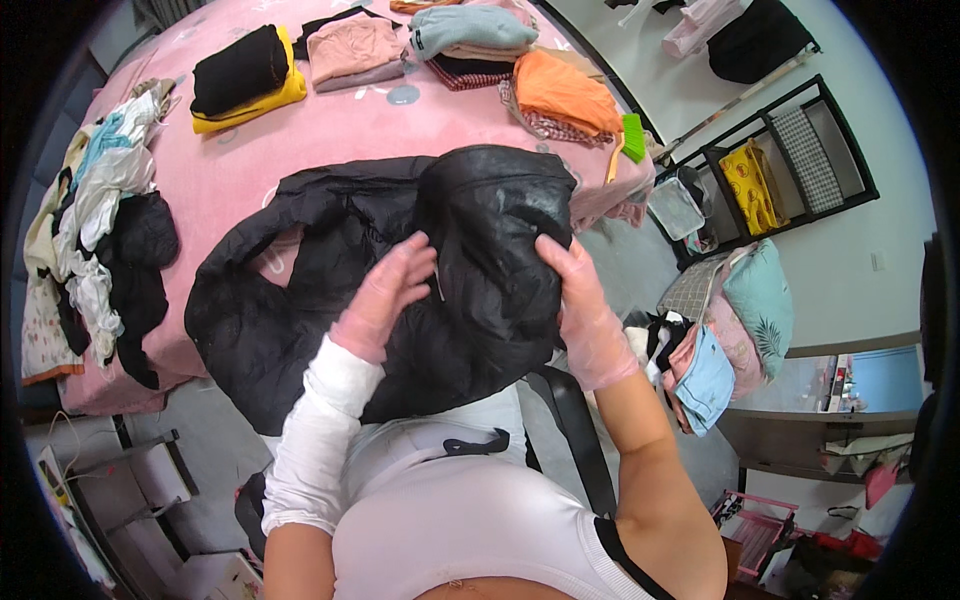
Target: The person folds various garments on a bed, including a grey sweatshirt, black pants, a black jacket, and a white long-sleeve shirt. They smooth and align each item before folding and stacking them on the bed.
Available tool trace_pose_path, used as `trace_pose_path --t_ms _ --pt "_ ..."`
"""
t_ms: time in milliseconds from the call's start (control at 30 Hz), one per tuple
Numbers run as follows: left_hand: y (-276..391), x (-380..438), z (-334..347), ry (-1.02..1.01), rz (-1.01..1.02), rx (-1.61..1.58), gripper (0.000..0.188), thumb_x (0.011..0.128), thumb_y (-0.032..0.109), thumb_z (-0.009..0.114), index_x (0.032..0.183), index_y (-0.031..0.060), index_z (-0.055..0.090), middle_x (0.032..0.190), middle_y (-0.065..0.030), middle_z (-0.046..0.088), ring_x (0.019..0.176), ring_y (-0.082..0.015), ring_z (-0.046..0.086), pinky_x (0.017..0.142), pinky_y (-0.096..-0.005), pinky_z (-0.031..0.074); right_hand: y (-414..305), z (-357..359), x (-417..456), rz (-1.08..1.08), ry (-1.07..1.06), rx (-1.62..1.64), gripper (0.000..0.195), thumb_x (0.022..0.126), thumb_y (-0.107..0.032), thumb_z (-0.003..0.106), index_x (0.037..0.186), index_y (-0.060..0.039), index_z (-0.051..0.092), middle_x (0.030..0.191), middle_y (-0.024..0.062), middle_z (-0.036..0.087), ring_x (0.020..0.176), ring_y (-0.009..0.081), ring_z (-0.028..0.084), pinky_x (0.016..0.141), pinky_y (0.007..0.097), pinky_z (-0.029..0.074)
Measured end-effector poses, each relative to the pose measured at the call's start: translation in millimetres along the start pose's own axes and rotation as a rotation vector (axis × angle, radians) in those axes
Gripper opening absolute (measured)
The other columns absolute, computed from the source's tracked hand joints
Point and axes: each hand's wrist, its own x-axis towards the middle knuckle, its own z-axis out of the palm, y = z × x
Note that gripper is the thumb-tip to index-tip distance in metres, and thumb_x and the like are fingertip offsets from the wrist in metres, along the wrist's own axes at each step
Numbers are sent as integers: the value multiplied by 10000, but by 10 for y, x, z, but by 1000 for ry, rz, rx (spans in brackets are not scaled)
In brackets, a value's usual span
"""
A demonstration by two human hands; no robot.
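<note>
A black garment (330, 330), glossy and looking like a padded jacket, spreads from the pink bed's near edge towards my lap. Part of it is bunched into a rounded bundle on the right. Wearing a clear thin glove, my right hand (589, 315) grips that bundle's right side, with the thumb on top and the other fingers mostly hidden by the cloth. My left hand (390, 289), gloved too and with a white sleeve on the forearm, is at the bundle's left side, palm turned inward and fingers apart. Whether its fingertips touch the fabric is hard to tell.
Folded clothes, including a black-and-yellow stack (247, 82) and an orange cloth (562, 94), line the bed's (202, 161) far side. Loose clothes (112, 225) lie at the left. On the right stand a black shelf rack (772, 176) and piled cushions (757, 307). A green brush (634, 139) rests on the bed's corner.
</note>
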Motion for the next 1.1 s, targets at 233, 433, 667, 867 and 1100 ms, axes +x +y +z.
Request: trace_pose_path --t_ms 233,433,667,867,1100 --pt "-180 9 432 30 30 -223 456 899 149 591 1303 -20 465 1222 -93 576 1106 -193 548 977 -308 421 139 25 -140 -39 -91 15 423 896 -182 602 1264 -2 500 1179 114 608 1048 216 606 928 354 480" --pt "-65 -18 372 244 79 -295 275 871 129 592 1109 -7 601 1054 -91 648 931 -195 623 843 -300 501 128 -71 -132 -2 88 221 471 913 -274 575 1275 12 484 1239 140 581 1090 269 592 974 407 455" --pt "148 -127 340 283 65 -373 192 845 127 607 993 7 636 924 -33 644 826 -132 596 762 -255 471 58 -13 -267 -55 44 239 432 908 -280 597 1242 -18 518 1183 96 604 1071 215 579 960 355 448" --pt "258 -167 363 256 31 -350 177 837 107 605 970 -5 636 897 -39 650 791 -139 612 720 -261 482 4 -48 -331 35 35 303 446 878 -260 570 1236 0 517 1197 130 599 1090 251 582 972 401 453" --pt "156 -93 221 227 36 -114 261 827 132 635 1013 -51 639 874 -26 640 774 -101 580 714 -231 466 -64 -69 -412 47 -135 336 481 823 -170 542 1271 2 504 1196 159 608 1071 291 601 971 429 460"
